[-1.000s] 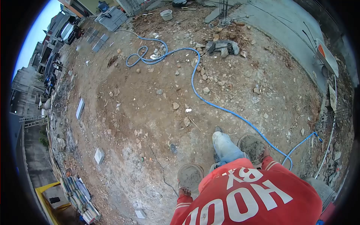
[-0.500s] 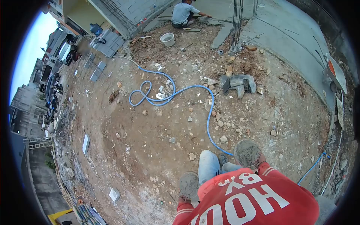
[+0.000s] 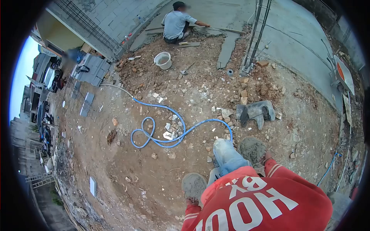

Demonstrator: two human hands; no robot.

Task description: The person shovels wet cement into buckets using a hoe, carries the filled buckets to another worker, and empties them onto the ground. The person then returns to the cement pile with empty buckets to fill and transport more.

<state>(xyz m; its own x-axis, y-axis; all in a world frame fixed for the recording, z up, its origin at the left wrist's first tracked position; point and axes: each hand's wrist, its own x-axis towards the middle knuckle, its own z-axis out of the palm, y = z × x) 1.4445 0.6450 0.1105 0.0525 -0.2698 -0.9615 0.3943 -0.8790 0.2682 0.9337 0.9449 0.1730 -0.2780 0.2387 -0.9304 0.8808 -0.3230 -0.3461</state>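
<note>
My left hand [image 3: 191, 201] is closed at the near edge of a round bucket [image 3: 182, 186] filled with grey wet mortar [image 3: 194, 186]. A second bucket [image 3: 259, 165], also full of mortar [image 3: 251, 149], hangs from my closed right hand [image 3: 266, 157] on the other side. Both buckets are held beside my legs, one at each side. Their handles are mostly hidden by my fingers. Between them, a jeans-clad knee [image 3: 227, 152] reaches forward. Red sleeves cover both arms.
A blue hose [image 3: 165, 144] loops over the stony ground ahead. Beyond it lie grey rubber boots [image 3: 256, 112]. A co-worker [image 3: 176, 25] squats by the wet concrete [image 3: 289, 46], near a white bucket [image 3: 163, 61]. Steel rebar [image 3: 256, 38] stands upright; a wheelbarrow [image 3: 344, 75] is at right.
I have moved forward with both buckets; the hose, boots and co-worker appear nearer. One leg has swung ahead. Both hands keep their hold.
</note>
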